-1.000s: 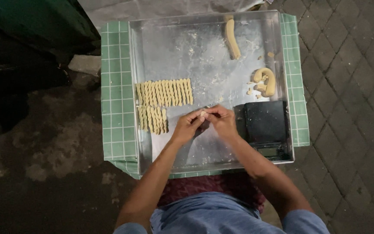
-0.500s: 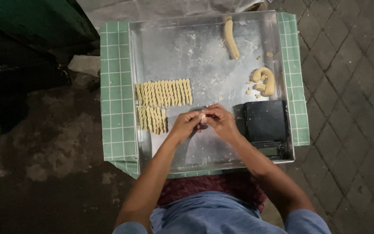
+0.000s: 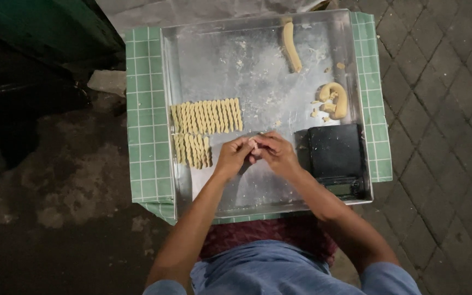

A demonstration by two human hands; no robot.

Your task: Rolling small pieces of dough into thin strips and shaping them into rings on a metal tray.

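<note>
1. The left hand [image 3: 235, 155] and right hand [image 3: 277, 154] meet fingertip to fingertip over the near middle of the tray [image 3: 170, 82]; both are pressed together, pinching a small dough bit [image 3: 253, 143] between them, which shows only as a pale speck at the fingertips.
2. The tray is a shallow metal one, dusted with flour, and lies on a green checked cloth [image 3: 146, 109] that covers the bench.
3. Just left of the left hand lie the twists [image 3: 206, 116], thin twisted dough sticks set side by side in two rows: a longer far row and a shorter near row [image 3: 192, 150]. The near row lies just beside the left hand's knuckles.
4. Just right of the right hand sits a black scale [image 3: 335, 155], in the tray's near right corner, near the right wrist.
5. Beyond the scale lies a curled dough lump [image 3: 335, 98] with crumbs around it, apart from both hands.
6. At the far edge of the tray lies a dough roll [image 3: 290, 46], well apart from the hands.
7. Both forearms reach in over the tray's near rim and hide part of its floor.
8. Paving stones [image 3: 438, 109] lie to the right of the bench.
</note>
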